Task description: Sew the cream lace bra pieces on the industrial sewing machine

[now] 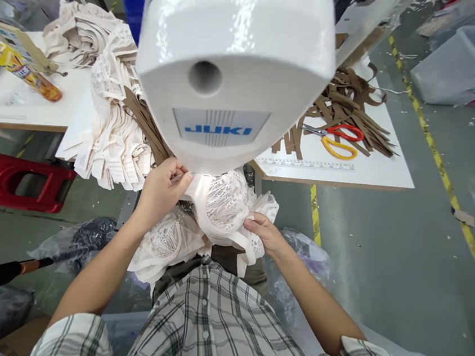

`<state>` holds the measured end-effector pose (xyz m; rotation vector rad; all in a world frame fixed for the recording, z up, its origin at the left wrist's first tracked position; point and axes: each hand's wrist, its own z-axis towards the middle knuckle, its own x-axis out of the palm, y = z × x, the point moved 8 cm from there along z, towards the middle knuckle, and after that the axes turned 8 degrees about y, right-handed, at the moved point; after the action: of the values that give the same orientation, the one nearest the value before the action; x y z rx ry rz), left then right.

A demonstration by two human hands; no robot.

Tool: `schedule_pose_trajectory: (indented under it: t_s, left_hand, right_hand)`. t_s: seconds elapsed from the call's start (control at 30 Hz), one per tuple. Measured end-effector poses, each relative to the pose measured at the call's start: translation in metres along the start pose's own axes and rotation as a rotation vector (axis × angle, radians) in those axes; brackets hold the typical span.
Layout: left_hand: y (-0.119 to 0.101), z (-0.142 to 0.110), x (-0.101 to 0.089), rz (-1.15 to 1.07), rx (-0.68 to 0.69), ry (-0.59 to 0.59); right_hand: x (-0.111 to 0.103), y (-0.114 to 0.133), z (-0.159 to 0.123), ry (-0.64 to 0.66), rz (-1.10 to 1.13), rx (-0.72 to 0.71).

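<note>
A white lace bra (pixel 228 202) lies across the front of the sewing machine (pixel 239 36), its upper edge hidden under the machine's head. My left hand (pixel 163 190) pinches the bra's left edge close below the machine, thumb and fingers together. On the other side my right hand (pixel 264 232) grips the lace cup near its lower right edge, with the thumb on top. One cup and a strap hang down over my lap. The needle area is out of sight behind the white machine head.
Stacked white bra pieces (pixel 114 142) and brown strips (pixel 147 126) lie left of the machine. On the right are more brown strips (pixel 351 105), scissors (pixel 337 137) and a ruler (pixel 307 164). A drink bottle (pixel 27 74) lies at far left, above a red stool (pixel 16 180).
</note>
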<state>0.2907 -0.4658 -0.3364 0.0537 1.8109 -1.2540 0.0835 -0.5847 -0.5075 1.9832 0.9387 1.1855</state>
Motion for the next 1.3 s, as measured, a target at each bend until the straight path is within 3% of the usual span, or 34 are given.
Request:
schedule_pose_trajectory:
  t_s: [0.17, 0.23, 0.3, 0.4, 0.47, 0.53, 0.6, 0.7, 0.83, 0.93, 1.03, 1.3]
  left_hand:
    - [-0.002, -0.017, -0.009, 0.126, 0.056, -0.095]
    - [-0.017, -0.033, -0.011, 0.195, 0.154, -0.181]
    - [-0.047, -0.053, -0.001, 0.241, 0.345, -0.198]
    - [-0.102, -0.087, 0.038, 0.259, 0.754, 0.048]
    - [-0.119, -0.101, 0.064, 0.277, 0.867, 0.304]
    - [-0.111, -0.094, 0.078, 0.299, 0.721, 0.502]
    - [-0.087, -0.077, 0.074, 0.287, 0.481, 0.566]
    - [-0.05, -0.048, 0.046, 0.202, 0.221, 0.428]
    - [-0.017, -0.016, 0.014, 0.049, -0.017, 0.205]
    - [-0.011, 0.001, 0.007, -0.006, -0.047, 0.12]
    - [-0.013, 0.012, 0.006, -0.061, 0.003, 0.107]
    - [-0.019, 0.019, -0.004, -0.081, 0.152, -0.021]
  right_hand:
    - [-0.01, 0.023, -0.018, -0.056, -0.016, -0.063]
    - [-0.008, 0.04, -0.026, -0.041, -0.096, -0.117]
    - [0.006, 0.063, -0.035, 0.061, -0.265, -0.187]
    - [0.059, 0.095, -0.054, 0.405, -0.608, -0.272]
    - [0.094, 0.108, -0.07, 0.646, -0.79, -0.294]
    - [0.112, 0.118, -0.076, 0.735, -0.9, -0.291]
    - [0.11, 0.131, -0.067, 0.63, -0.986, -0.289]
    - [0.09, 0.149, -0.04, 0.369, -1.098, -0.329]
    - [0.072, 0.161, -0.002, 0.184, -1.137, -0.374]
    - [0.064, 0.159, 0.022, 0.133, -1.064, -0.281]
    - [0.062, 0.16, 0.032, 0.12, -0.99, -0.228]
    - [0.06, 0.174, 0.037, 0.069, -0.945, -0.256]
